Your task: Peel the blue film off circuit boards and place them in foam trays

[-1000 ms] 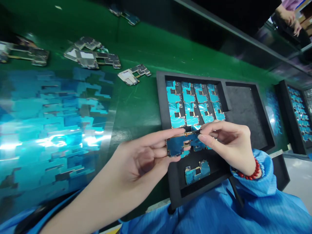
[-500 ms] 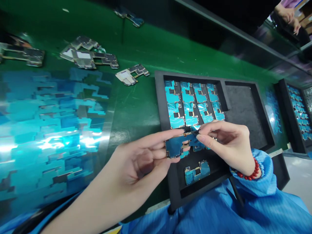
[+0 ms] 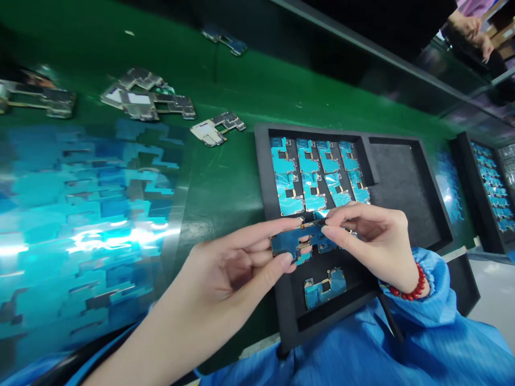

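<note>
Between my two hands is a circuit board [image 3: 286, 244] covered in blue film, held above the black foam tray [image 3: 263, 177]. My left hand [image 3: 241, 262] grips its left part, fingers behind and along the top edge, thumb pressed on the front face. With thumb and index finger, my right hand [image 3: 368, 230] pinches the board's upper right end. Below them a single blue-covered board [image 3: 325, 288] lies in the tray's near part. Rows of similar boards [image 3: 311, 190] fill the far part of that compartment; my hands and the held board hide some of them.
On the green bench lie several uncovered boards [image 3: 139, 104], and a sheet of blue film pieces [image 3: 100, 209] is at the left. A second tray [image 3: 462, 187] with boards stands at right. A metal rail [image 3: 362, 45] crosses the back; another person's hands [image 3: 470, 32] are beyond it.
My left thumb has moved from the board's lower edge onto its front face. Both hands stay at nearly the same place over the tray, and the view has shifted slightly.
</note>
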The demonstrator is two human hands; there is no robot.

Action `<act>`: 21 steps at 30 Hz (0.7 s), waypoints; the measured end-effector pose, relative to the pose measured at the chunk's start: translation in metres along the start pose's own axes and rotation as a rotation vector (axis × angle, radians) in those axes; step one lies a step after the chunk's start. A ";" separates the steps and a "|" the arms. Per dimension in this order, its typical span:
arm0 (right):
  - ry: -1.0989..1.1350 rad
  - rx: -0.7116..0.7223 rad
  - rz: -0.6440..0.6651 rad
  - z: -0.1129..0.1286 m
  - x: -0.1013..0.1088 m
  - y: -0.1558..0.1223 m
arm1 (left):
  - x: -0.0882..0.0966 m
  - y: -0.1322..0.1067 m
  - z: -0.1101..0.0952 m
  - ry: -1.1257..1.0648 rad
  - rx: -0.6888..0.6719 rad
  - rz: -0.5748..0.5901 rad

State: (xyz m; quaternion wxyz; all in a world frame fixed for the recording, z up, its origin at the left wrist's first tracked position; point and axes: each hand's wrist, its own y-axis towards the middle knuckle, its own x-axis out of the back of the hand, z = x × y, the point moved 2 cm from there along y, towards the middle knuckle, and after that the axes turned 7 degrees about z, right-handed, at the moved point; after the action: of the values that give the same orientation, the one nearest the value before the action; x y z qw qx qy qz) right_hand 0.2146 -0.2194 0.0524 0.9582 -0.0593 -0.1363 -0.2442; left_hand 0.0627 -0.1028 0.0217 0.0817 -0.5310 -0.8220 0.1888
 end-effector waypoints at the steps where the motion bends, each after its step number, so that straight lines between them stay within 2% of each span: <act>1: -0.008 -0.003 0.001 0.000 0.000 0.000 | -0.001 0.000 0.000 -0.006 -0.001 0.000; 9: -0.072 0.022 0.041 -0.003 -0.002 -0.001 | 0.000 -0.001 0.007 0.033 -0.022 -0.060; 13: -0.148 0.104 0.064 -0.003 -0.004 0.000 | 0.000 -0.001 0.005 0.068 -0.043 -0.085; 17: -0.237 0.204 0.076 0.000 -0.005 0.002 | -0.002 -0.004 -0.002 0.059 0.005 -0.140; 21: -0.300 0.255 0.084 0.001 -0.005 0.003 | -0.004 -0.005 -0.006 0.064 -0.008 -0.118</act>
State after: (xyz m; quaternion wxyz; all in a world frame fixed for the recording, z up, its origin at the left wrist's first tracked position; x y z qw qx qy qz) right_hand 0.2117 -0.2148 0.0522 0.9363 0.0210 -0.3049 -0.1733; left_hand 0.0622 -0.1067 0.0295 0.1168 -0.4877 -0.8496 0.1633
